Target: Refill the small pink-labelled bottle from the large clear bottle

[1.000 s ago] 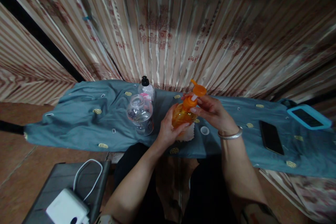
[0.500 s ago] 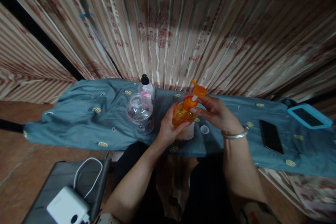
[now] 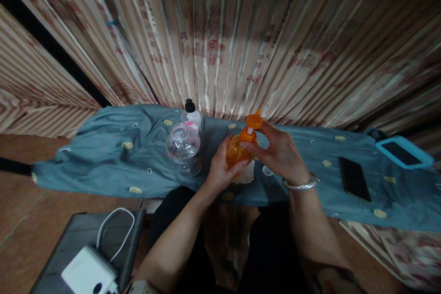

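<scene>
Orange pump bottle [image 3: 237,152] base hidden behind both hands' fingers [image 3: 241,166].

The pump bottle [image 3: 237,151] is translucent orange with an orange pump head [image 3: 254,121]; the cloth [image 3: 103,156] is dull teal dotted with small yellow ovals; the curtain [image 3: 220,36] is striped cream and brown with reddish prints; the phone [image 3: 354,178] is black; the charger [image 3: 88,270] white.

orange pump bottle [image 3: 237,152] upright; translucent; orange pump head [image 3: 254,121] on top
</scene>
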Demonstrator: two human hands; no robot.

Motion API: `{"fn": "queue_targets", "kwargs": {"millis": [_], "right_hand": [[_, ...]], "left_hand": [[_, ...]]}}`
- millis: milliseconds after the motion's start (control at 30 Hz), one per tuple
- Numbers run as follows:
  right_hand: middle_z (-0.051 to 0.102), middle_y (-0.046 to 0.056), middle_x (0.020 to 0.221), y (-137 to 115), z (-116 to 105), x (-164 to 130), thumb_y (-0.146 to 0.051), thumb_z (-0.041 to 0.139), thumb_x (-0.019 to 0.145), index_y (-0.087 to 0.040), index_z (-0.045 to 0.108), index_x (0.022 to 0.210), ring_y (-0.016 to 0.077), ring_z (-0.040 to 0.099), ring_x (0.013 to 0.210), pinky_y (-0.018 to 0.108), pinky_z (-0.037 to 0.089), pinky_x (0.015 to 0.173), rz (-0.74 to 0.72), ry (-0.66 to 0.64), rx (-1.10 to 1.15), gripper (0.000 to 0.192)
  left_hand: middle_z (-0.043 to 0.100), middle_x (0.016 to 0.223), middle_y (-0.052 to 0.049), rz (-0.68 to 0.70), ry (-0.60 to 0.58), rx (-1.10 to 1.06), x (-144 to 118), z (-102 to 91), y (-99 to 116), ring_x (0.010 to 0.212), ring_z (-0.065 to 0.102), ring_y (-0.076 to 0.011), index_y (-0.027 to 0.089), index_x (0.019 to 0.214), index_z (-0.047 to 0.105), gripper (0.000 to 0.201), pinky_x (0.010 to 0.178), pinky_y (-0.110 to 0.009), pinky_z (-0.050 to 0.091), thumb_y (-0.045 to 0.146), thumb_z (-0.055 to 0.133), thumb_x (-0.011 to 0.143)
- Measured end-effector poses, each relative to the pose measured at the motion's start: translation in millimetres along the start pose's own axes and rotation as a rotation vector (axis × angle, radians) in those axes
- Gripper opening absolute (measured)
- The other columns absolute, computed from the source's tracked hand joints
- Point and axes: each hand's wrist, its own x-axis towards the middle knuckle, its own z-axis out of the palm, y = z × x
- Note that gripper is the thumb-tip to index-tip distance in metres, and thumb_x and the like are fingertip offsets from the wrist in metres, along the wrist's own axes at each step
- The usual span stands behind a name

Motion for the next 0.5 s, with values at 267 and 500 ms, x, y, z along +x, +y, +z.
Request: {"fn": "queue_targets", "kwargs": {"millis": [267,500], "right_hand": [[0.075,0.009,0.131,10.8,-4.5,-2.6,-0.052,0.073,0.09,-0.021,0.066,0.136,0.031,0.071,0.122,0.042,0.058,0.098,-0.043,-0.083,0.063,0.056],[0.078,0.012,0.122,13.8,7.6,-1.8,-0.05,0.071,0.093,-0.02,0.071,0.122,0.032,0.075,0.112,0.046,0.058,0.096,0.001,-0.008,0.038,0.042]], "left_hand": [[0.06,0.15,-0.016,0.006,0.006,0.018,0.6,-2.0,1.2,0.139,0.061,-0.0317,0.022,0.15,0.045,0.078,0.12,-0.051,0.047,0.053,0.076,0.086],[0.06,0.151,-0.016,-0.018,0.011,-0.02,0.2,-0.9,-0.2,0.138,0.061,-0.0325,0.022,0.15,0.046,0.078,0.119,-0.052,0.048,0.053,0.077,0.085]]}}
